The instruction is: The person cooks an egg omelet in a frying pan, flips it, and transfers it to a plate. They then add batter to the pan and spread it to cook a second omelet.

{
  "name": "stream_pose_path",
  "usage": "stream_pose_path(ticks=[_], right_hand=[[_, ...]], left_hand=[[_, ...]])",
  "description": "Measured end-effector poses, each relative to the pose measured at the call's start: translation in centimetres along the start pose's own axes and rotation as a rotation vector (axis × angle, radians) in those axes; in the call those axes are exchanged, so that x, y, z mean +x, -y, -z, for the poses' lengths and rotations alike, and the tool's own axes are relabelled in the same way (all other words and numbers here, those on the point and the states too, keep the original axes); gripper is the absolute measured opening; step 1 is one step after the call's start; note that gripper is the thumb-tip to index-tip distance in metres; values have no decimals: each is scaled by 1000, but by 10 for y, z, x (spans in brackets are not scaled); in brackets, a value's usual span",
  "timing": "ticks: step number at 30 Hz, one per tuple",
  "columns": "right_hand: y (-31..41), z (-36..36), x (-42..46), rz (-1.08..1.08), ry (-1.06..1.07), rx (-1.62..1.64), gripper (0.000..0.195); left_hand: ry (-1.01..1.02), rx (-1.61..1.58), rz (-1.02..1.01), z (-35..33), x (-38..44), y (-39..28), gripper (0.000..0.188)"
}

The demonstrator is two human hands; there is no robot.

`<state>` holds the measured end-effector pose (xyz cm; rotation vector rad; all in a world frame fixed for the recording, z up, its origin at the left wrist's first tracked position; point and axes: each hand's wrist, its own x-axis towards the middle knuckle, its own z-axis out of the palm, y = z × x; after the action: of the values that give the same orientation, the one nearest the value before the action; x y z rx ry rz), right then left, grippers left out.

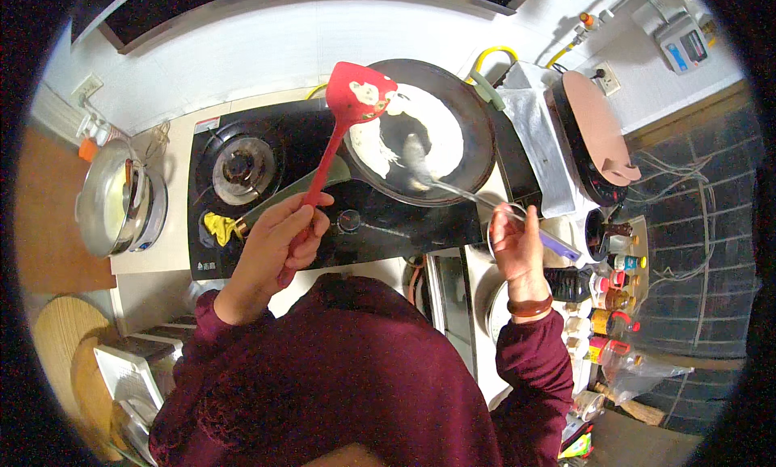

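My left hand grips the handle of a red spatula, its blade raised with pale batter smeared on it. The blade overlaps the far left part of a dark round frying pan in view. White batter lies in the pan as an uneven ring around a dark middle. My right hand holds a metal spoon or ladle with a purple handle. Its blurred head is over the ring's near side; whether it touches the batter I cannot tell. The pan's green handle passes behind the spatula.
The black gas stove has a bare burner at left. A yellow cloth lies near the pan handle's end. At far left stands a metal bowl. A pink-lidded electric griddle and several bottles line the right.
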<state>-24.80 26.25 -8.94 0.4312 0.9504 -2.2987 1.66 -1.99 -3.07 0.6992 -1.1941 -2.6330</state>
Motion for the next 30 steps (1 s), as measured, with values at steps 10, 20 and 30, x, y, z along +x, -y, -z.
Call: stream_pose_path(ticks=[10, 20, 30], right_hand=[[-59, -33, -47, 630, 383, -849, 31], [-56, -5, -63, 700, 291, -855, 23], [-6, 95, -159, 881, -40, -425, 52]], left_hand=[[16, 36, -27, 9, 1, -2, 28], [92, 53, 20, 11, 11, 22, 28], [106, 81, 86, -15, 29, 53, 32]])
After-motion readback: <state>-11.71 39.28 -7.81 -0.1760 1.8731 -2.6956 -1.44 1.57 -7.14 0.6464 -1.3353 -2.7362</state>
